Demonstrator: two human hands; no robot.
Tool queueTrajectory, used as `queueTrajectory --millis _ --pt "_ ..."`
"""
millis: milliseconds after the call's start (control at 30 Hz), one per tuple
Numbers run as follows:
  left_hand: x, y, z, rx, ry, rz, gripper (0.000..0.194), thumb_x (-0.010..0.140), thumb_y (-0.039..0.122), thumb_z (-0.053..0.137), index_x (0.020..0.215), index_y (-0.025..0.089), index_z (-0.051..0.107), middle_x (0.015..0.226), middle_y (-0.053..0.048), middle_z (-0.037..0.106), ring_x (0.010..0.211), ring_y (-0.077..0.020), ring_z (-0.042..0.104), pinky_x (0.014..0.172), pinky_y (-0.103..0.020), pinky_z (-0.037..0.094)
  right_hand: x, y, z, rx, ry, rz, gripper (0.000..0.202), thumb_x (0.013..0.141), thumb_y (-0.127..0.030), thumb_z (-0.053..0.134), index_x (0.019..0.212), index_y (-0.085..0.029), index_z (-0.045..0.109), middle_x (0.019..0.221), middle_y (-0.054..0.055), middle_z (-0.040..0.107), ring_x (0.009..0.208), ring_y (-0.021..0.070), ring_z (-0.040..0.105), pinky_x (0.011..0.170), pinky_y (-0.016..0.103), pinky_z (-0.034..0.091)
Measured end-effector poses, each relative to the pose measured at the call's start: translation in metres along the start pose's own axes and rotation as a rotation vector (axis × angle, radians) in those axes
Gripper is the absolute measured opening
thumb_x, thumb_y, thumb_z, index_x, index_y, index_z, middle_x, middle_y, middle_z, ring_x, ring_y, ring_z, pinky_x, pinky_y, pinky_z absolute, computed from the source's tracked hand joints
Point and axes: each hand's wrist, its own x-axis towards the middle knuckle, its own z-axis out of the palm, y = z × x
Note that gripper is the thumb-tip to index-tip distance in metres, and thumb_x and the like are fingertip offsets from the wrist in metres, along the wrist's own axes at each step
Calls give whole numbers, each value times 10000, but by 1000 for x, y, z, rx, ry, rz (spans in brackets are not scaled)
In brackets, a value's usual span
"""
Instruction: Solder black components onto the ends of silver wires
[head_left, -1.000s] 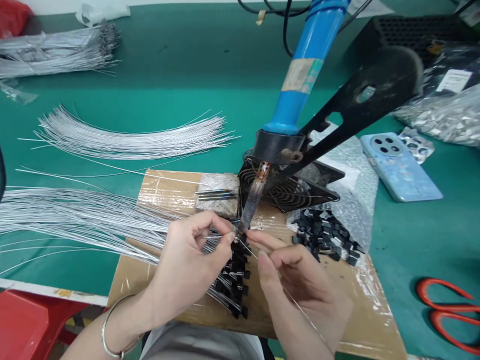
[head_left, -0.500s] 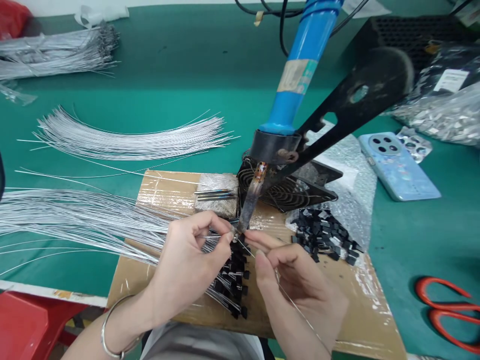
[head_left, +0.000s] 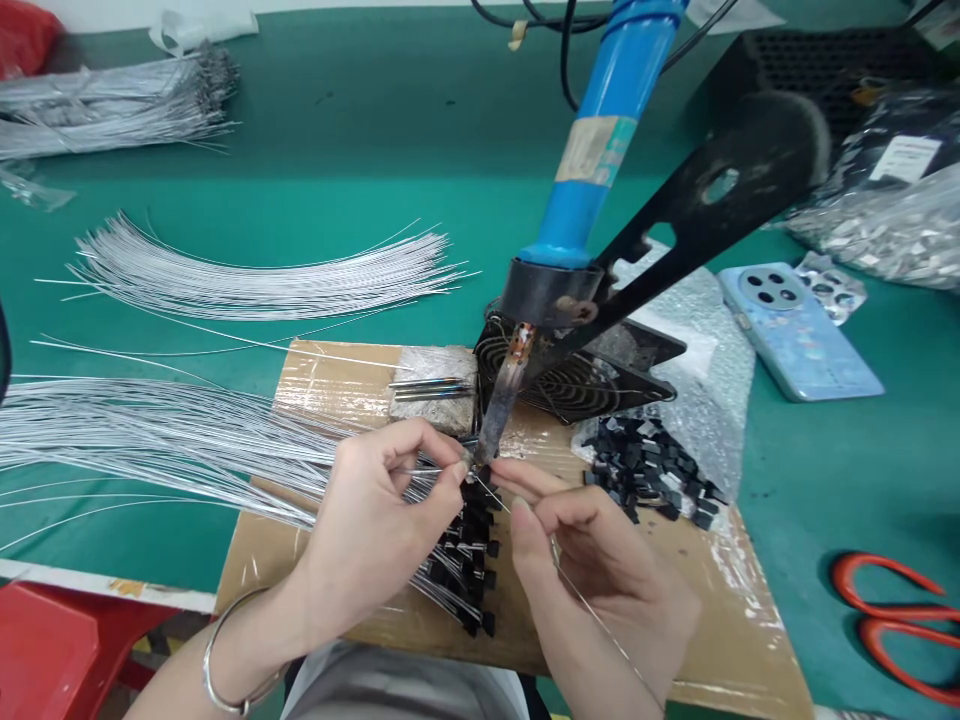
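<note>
A blue-handled soldering iron (head_left: 577, 190) is held tip-down in a black metal bracket (head_left: 720, 190). My left hand (head_left: 382, 510) pinches the end of a thin wire, with a small part on it, right at the iron's tip; the fingers hide much of that part. My right hand (head_left: 592, 560) is closed on a thin strand of solder wire (head_left: 600, 625), whose free end reaches the tip. Under my hands lie wires (head_left: 187, 430) with small black pieces (head_left: 472, 560) on their ends, on a cardboard sheet (head_left: 720, 620).
A black fan (head_left: 570, 385) sits behind the tip. Loose black pieces (head_left: 652, 470) lie on bubble wrap to the right. Beyond are a blue phone (head_left: 802, 335) and red-handled scissors (head_left: 900, 625). Another wire bundle (head_left: 270, 285) lies at the back left.
Both hands stay almost still at the iron's tip. Only a very slight shift of the right hand shows.
</note>
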Motion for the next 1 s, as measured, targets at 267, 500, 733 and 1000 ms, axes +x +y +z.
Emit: queueTrajectory --millis 267,500,733,1000 --pt "0 -2 1 2 -10 15 132 817 258 636 746 162 695 856 -74 778 689 -162 617 580 -279 393 0 1 0 5 -8 -5 212 950 -158 682 780 -252 598 1134 -24 833 1067 124 793 912 172 595" --pt "-1 -1 1 25 -17 8 148 819 284 635 750 166 693 884 -93 787 708 -179 640 570 -282 380 1 1 0 -16 -2 -18 199 943 -160 689 787 -251 606 1128 -20 831 1063 133 793 915 192 599" --pt "-2 -2 2 23 -11 12 147 816 290 622 758 172 686 877 -95 786 795 -229 695 631 -306 443 0 -2 1 -25 12 -17 191 932 -168 701 781 -248 617 1119 9 834 1036 162 800 893 232 613" --pt "-2 -2 0 17 -10 28 150 826 285 620 763 168 691 857 -91 772 775 -215 665 605 -297 408 1 -1 2 -16 21 -20 201 930 -150 706 777 -245 615 1116 -2 835 1035 148 799 892 207 596"
